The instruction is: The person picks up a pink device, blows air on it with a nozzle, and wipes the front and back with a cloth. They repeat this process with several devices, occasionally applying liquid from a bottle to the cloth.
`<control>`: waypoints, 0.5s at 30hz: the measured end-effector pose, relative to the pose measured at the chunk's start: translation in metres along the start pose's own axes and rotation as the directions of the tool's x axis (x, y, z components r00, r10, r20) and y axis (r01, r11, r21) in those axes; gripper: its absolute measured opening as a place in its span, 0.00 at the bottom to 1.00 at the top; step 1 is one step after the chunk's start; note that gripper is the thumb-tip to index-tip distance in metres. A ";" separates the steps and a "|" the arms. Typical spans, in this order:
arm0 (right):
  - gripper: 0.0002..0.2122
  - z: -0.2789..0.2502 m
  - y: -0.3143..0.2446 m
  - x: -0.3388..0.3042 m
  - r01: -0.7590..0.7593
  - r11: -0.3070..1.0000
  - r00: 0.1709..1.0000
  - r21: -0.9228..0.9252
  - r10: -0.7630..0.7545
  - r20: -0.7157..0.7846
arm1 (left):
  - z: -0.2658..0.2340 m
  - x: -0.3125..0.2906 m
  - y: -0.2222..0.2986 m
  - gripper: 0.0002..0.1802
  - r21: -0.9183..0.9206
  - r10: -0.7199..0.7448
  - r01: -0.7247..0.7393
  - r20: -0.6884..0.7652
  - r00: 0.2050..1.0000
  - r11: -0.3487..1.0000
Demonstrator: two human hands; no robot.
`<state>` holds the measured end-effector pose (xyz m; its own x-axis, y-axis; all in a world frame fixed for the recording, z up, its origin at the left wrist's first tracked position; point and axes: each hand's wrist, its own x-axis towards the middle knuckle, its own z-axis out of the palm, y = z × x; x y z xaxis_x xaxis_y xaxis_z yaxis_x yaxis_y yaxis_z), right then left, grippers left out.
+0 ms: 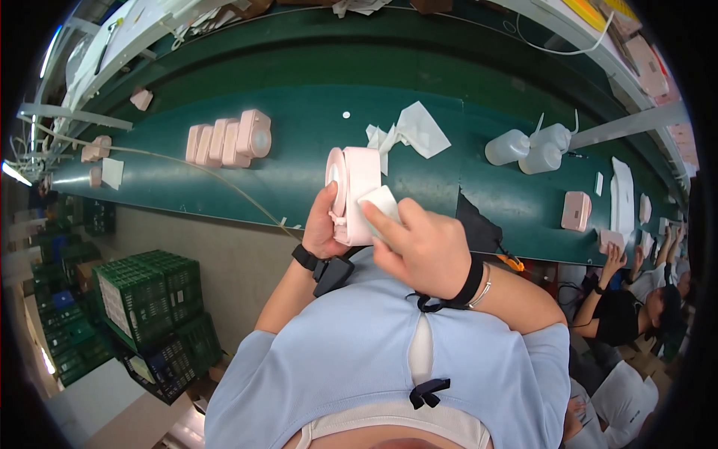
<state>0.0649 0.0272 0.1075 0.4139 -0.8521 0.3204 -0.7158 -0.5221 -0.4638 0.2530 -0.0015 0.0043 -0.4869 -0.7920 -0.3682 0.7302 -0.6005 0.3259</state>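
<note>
A pink plastic device, a rounded block with a round, white-centred part on its left side, is held upright in front of my chest. My left hand grips it from the left and below, its thumb up along the round part. From the other side, my right hand presses a folded white wipe against the device's right face, index finger stretched over the wipe. The fingertips under the wipe are hidden. Beyond the device, crumpled white tissues lie on the green work surface.
Several similar pink devices stand in a row at left. White squeeze bottles sit at right, near another pink device. A cable crosses the left side. Green crates are stacked lower left; co-workers sit at right.
</note>
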 end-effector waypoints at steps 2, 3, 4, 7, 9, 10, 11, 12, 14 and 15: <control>0.22 0.003 0.011 0.015 -0.013 0.999 0.998 -0.038 0.010 -0.063 | 0.003 0.003 0.003 0.31 0.008 0.025 -0.025 -0.014 1.000 1.000; 0.21 0.003 0.013 0.019 -0.018 0.998 0.995 -0.059 0.012 -0.096 | 0.002 0.005 0.004 0.31 0.004 0.030 -0.030 -0.013 0.999 1.000; 0.21 0.004 0.011 0.020 -0.012 0.998 0.996 -0.061 0.006 -0.093 | 0.000 0.007 0.006 0.31 0.001 0.018 -0.018 -0.025 1.000 1.000; 0.21 0.006 0.004 0.019 -0.057 0.998 0.998 -0.036 0.056 -0.026 | -0.001 0.011 0.009 0.30 -0.007 0.001 -0.001 -0.043 0.999 1.000; 0.21 0.005 0.005 0.020 -0.042 0.998 0.998 -0.041 0.040 -0.037 | 0.001 0.009 0.009 0.29 -0.029 0.028 -0.029 -0.044 0.999 0.999; 0.21 0.005 0.006 0.022 -0.031 0.999 0.998 -0.044 0.028 -0.055 | 0.002 0.008 0.008 0.28 -0.040 0.041 -0.042 -0.045 0.998 0.998; 0.20 0.005 0.007 0.023 -0.020 0.999 0.997 -0.048 0.016 -0.073 | 0.004 0.007 0.007 0.28 -0.045 0.043 -0.045 -0.045 0.998 0.998; 0.20 0.006 0.010 0.027 -0.017 0.999 0.998 -0.049 0.013 -0.069 | 0.007 0.006 0.006 0.28 -0.041 0.041 -0.043 -0.059 0.997 0.998; 0.21 0.012 0.020 0.040 -0.049 0.996 0.995 -0.069 0.042 -0.094 | 0.011 0.006 0.006 0.28 -0.026 0.039 -0.041 -0.085 0.996 0.999; 0.21 0.013 0.021 0.045 -0.065 0.995 0.993 -0.078 0.056 -0.107 | 0.009 0.007 0.008 0.28 -0.028 0.043 -0.045 -0.084 0.996 0.999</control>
<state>0.0752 -0.0225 0.1015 0.3101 -0.8712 0.3807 -0.7829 -0.4611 -0.4177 0.2512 -0.0132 0.0125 -0.4135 -0.8048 -0.4258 0.7645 -0.5609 0.3177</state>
